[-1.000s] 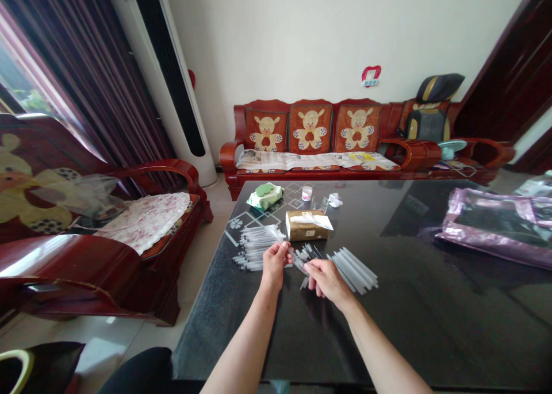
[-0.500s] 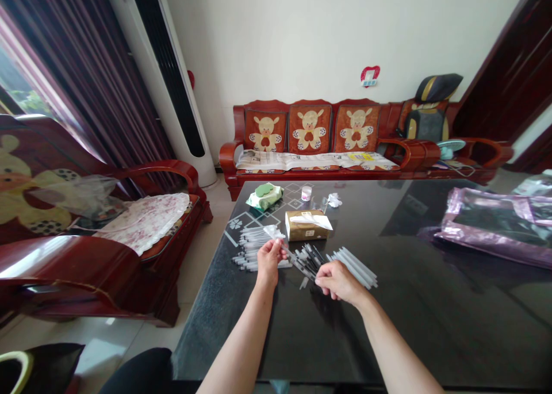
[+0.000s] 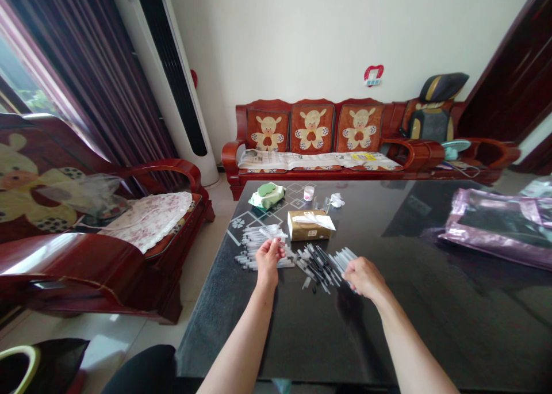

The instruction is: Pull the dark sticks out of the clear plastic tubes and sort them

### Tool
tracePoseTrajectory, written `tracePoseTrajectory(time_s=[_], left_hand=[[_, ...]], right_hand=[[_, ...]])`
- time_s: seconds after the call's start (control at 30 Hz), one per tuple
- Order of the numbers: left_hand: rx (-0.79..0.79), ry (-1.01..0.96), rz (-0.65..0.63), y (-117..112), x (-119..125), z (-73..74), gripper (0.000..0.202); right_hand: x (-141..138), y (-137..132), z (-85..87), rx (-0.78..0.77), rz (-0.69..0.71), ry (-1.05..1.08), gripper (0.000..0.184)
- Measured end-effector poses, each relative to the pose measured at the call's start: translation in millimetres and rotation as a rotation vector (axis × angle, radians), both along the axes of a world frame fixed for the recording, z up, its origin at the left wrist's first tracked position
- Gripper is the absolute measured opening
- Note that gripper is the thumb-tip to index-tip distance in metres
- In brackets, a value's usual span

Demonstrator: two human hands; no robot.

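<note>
Over the left pile of translucent white pens (image 3: 254, 245), my left hand (image 3: 268, 260) is closed in a pinch. A pale pen (image 3: 271, 235) appears to stick out of its fingertips, hard to separate from the pile behind. My right hand (image 3: 362, 274) has its fingers closed on the near end of a white pen barrel in the right stack of barrels (image 3: 344, 257); the fingers partly hide the stack. Between the hands lie loose black refills and clear caps (image 3: 319, 264), spread at an angle on the dark table (image 3: 310, 336).
Behind the piles stands a brown tissue pack (image 3: 310, 232). Farther back are green wipes (image 3: 267, 196), a small white jar (image 3: 309, 193) and a crumpled tissue (image 3: 337, 200). A purple-edged clear bag (image 3: 457, 227) lies on the right. A wooden sofa (image 3: 314, 178) stands beyond the table.
My right hand has moved right, from the black refills to the white barrels. My left hand stays by the left pile. The view has shifted slightly.
</note>
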State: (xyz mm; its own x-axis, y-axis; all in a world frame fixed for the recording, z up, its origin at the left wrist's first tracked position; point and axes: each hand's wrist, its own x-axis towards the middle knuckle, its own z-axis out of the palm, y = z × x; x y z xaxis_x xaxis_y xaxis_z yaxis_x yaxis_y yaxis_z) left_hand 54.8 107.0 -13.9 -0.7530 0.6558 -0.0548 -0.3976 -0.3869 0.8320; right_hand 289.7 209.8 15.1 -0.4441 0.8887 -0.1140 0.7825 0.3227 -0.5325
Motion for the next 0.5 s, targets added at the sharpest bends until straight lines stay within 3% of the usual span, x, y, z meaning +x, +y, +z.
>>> tracePoseTrajectory(time_s=[0.17,0.5], left_hand=[[-0.018,0.015,-0.112,1,13,4.8,0.040],[-0.046,0.050,-0.225,2,28,0.4,0.040]], right_hand=[[-5,-3,6.8,0.067,-0.061,-0.205,0.018],[-12,-4,1.2,0.096,-0.048,-0.263,0.016]])
